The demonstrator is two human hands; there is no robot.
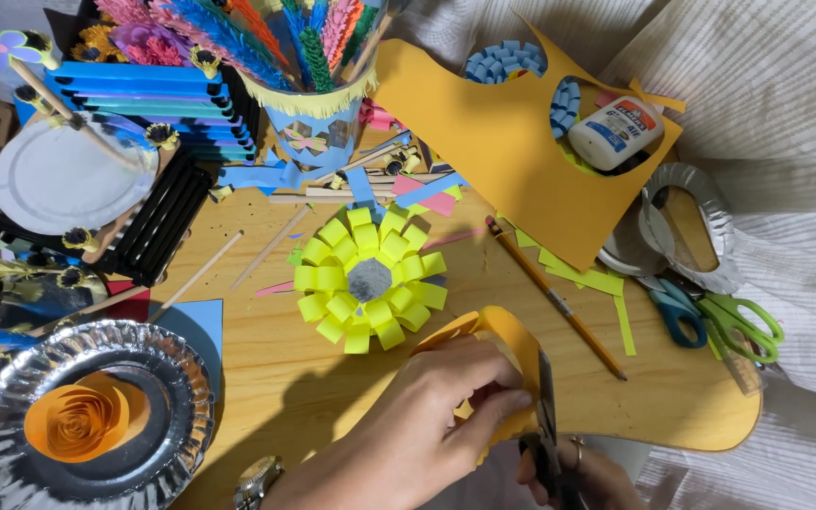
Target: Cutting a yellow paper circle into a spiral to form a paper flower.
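My left hand (427, 420) pinches a curved piece of orange paper (507, 335) near the front edge of the wooden board (672, 401). My right hand (573, 477), low at the frame's bottom, grips black scissors (547, 416) whose blades stand upright against the orange piece. A yellow paper sunflower (370, 279) with looped petals and a grey centre lies just beyond my left hand.
A silver foil plate (177, 378) holding an orange paper rose (82, 416) sits front left. A large cut orange sheet (493, 142), a glue bottle (616, 127), a pencil (559, 302), blue and green scissors (710, 316) and a cup of paper flowers (314, 113) lie behind.
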